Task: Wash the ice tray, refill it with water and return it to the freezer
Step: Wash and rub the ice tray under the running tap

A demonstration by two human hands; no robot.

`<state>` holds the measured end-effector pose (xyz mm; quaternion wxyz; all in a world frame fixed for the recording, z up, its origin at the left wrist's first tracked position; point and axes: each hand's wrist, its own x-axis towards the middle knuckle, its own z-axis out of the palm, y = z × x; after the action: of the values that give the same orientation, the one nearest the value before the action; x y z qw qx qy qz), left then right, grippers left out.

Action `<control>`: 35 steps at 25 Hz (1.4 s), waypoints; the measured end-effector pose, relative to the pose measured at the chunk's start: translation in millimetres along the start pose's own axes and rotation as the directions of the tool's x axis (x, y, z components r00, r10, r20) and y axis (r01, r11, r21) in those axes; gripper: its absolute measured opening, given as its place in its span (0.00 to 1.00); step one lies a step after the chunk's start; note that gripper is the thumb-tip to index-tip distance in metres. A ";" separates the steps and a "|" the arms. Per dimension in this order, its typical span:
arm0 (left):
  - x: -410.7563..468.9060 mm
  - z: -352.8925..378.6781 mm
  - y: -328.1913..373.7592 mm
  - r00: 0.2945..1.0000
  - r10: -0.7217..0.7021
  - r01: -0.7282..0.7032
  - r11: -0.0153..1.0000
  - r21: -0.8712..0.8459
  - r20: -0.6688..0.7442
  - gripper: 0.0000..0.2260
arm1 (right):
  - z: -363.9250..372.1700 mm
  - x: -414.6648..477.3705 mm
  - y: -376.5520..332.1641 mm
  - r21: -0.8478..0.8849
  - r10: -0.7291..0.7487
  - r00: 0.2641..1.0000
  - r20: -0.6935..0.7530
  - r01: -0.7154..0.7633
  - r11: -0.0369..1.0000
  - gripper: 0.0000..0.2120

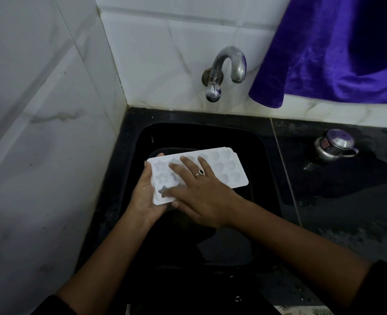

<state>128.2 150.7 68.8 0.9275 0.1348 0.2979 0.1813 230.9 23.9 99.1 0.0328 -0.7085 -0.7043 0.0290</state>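
A white plastic ice tray with star and heart shaped cells is held level over the black sink. My left hand grips its near left end from below, thumb on the rim. My right hand, wearing a ring, lies flat on top of the tray's left half with fingers spread straight over the cells. The steel tap on the back wall shows no running water.
White tiled walls close in at the left and back. A blue cloth hangs at the upper right. On the wet black counter to the right stands a small steel pot with a lid.
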 end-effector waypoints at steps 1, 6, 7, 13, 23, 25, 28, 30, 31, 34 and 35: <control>0.5 0.3 -0.6 1.000 -0.005 0.005 1.000 -0.002 0.003 0.24 | -0.7 1.5 0.2 0.012 0.021 1.000 0.001 -0.021 1.000 0.20; 0.2 -4.2 -0.7 1.000 0.015 -0.015 1.000 0.027 -0.009 0.23 | 7.2 -2.1 -5.6 -0.024 -0.013 1.000 0.022 0.013 1.000 0.23; -0.5 -3.5 0.0 1.000 0.016 -0.016 1.000 0.021 -0.011 0.23 | 5.0 -2.7 -1.2 -0.007 -0.006 1.000 0.013 0.006 1.000 0.22; 2.9 -7.4 -2.1 1.000 0.012 -0.011 0.997 0.071 -0.011 0.24 | 14.3 -1.0 -11.4 -0.028 -0.018 1.000 0.026 0.018 0.999 0.24; 0.5 -39.4 24.6 0.992 0.103 -0.087 0.978 0.190 -0.077 0.21 | 24.6 -58.2 56.2 -0.121 0.094 0.995 0.030 -0.089 0.989 0.31; -1.9 -37.7 29.3 0.987 0.112 -0.087 0.974 0.207 -0.111 0.20 | 23.9 -65.7 72.0 -0.108 0.170 0.985 -0.008 -0.170 0.980 0.32; -6.6 -29.1 32.5 0.993 0.058 -0.031 0.970 0.241 -0.106 0.20 | 22.1 -74.7 90.8 -0.013 0.231 0.972 -0.052 -0.232 0.973 0.30; -8.0 -24.1 37.0 0.991 0.034 0.001 0.966 0.258 -0.130 0.19 | 23.5 -78.6 92.4 0.174 0.216 0.970 -0.108 -0.195 0.965 0.28; -6.9 -23.1 40.4 0.986 0.024 0.018 0.967 0.252 -0.162 0.18 | 24.3 -81.0 91.0 0.286 0.226 0.965 -0.133 -0.181 0.941 0.28; -2.2 -21.7 49.9 0.971 0.009 0.058 0.959 0.277 -0.238 0.17 | 24.9 -90.2 84.1 0.514 0.340 0.928 -0.153 -0.219 0.829 0.25; -0.2 -18.0 50.3 0.972 0.020 0.056 0.948 0.313 -0.233 0.15 | 23.6 -92.0 81.1 0.565 0.387 0.910 -0.152 -0.241 0.789 0.23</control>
<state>104.3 198.3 72.7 0.8539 0.2572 0.4313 0.1370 309.1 -68.4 68.1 0.3150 -0.7764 -0.5286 0.1360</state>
